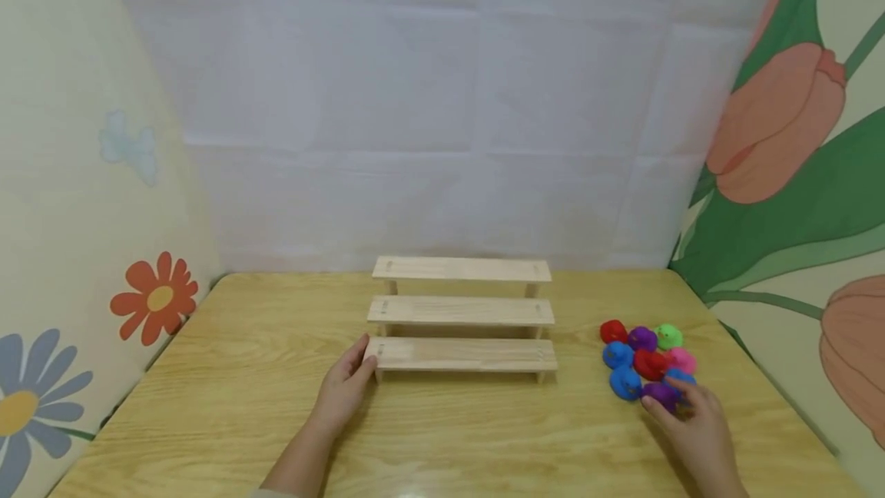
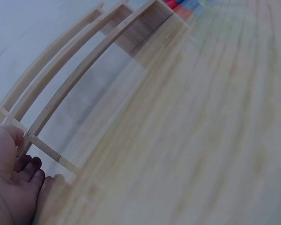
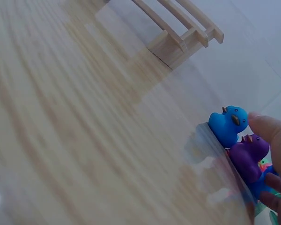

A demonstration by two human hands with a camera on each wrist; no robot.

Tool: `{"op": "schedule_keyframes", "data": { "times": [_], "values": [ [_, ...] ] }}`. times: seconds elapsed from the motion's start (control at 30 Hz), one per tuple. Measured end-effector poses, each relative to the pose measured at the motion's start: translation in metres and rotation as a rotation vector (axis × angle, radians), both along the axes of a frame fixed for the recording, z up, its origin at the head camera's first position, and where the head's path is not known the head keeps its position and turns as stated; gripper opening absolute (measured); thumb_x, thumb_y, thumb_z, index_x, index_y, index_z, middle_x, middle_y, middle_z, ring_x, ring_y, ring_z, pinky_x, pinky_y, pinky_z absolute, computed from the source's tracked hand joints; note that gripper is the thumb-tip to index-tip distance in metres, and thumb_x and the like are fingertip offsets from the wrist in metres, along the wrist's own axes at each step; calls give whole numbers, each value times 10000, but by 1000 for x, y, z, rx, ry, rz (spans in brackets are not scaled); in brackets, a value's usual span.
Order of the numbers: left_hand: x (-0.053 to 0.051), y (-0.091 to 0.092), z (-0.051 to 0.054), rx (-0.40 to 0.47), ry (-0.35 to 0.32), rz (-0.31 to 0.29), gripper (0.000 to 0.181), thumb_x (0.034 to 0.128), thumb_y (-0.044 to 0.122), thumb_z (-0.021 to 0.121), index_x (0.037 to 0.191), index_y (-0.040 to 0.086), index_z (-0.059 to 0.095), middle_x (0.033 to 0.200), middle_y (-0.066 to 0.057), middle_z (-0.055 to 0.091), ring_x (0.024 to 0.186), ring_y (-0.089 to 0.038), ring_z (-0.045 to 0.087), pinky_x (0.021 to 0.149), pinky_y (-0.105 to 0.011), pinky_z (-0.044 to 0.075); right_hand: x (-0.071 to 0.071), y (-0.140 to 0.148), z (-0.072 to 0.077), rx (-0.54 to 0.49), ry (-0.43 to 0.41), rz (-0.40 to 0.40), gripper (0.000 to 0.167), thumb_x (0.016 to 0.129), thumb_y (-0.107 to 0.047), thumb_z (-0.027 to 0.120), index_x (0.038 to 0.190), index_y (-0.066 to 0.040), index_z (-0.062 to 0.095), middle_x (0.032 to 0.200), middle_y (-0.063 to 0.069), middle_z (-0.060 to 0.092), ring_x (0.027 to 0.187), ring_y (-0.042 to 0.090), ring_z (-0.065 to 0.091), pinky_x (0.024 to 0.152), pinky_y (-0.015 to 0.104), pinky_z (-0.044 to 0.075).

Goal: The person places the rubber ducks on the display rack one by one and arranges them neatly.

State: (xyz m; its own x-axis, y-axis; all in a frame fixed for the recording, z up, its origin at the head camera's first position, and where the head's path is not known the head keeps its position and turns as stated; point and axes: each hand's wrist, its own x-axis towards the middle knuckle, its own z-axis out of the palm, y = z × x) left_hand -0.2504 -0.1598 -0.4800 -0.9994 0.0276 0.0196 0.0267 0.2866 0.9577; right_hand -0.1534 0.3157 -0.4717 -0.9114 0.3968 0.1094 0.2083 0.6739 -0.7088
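Observation:
A three-tier wooden display stand (image 1: 462, 354) stands on the table with its steps rising toward the back. At its left end my left hand (image 1: 346, 386) grips the lowest step; in the left wrist view the thumb (image 2: 14, 134) lies against the step's end and the fingers curl below. To the right sits a cluster of small rubber ducks, red, purple, green, blue and pink. My right hand (image 1: 698, 429) reaches around a purple duck (image 1: 660, 395) at the cluster's near side, thumb and fingers spread. A blue duck (image 3: 228, 125) stands beside the purple one, close to the thumb.
The wood-grain table (image 1: 456, 436) carries the stand and ducks. A white cloth (image 1: 442, 98) hangs behind it. Painted flower panels flank both sides, an orange flower (image 1: 160, 298) on the left and a large tulip (image 1: 781, 125) on the right.

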Motion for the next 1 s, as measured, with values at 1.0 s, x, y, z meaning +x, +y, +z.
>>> {"op": "schedule_keyframes", "data": {
  "times": [1.0],
  "values": [
    [1,1,2,2,2,5,547,1034,142,468,1511,-49,279,1570,-227,296,1466,-332,273,1198,-448,253,-8,-3,-4,-26,-132,11,719,888,-422,677,1364,56,430,1399,371,423,1292,526,410,1071,633,360]
  ]
}}
